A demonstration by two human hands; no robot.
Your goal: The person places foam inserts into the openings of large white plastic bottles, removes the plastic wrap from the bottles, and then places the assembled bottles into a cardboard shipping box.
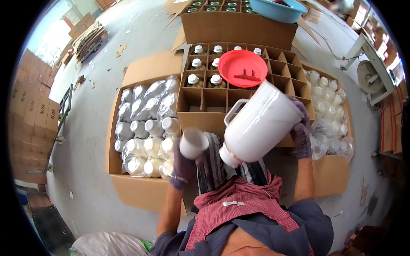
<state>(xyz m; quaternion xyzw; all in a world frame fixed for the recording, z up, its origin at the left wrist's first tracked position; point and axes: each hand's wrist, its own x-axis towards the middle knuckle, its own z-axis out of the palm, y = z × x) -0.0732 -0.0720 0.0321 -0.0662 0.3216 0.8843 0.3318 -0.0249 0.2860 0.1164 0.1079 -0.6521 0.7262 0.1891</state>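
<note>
My left hand (183,166), in a purple-grey glove, is closed around a white cup-shaped piece (194,144), slightly blurred. In my gloved right hand (302,132) is a large white jug (262,121), gripped at its wide end. The jug tilts over my lap, its narrower end pointing down to the left and its handle facing away from me. Beyond it, a red bowl (242,62) holding a few small dark red pieces rests on a divided carton (205,121). Several white-capped bottles (193,80) stand in that carton's compartments; others hold nothing visible.
On the left, an open carton (141,183) holds plastic-wrapped white jugs (136,147). Another carton (329,170) on the right holds wrapped clear parts (326,100). A blue basin (279,10) sits on a far carton (239,32). Stacked boxes (34,106) line the left.
</note>
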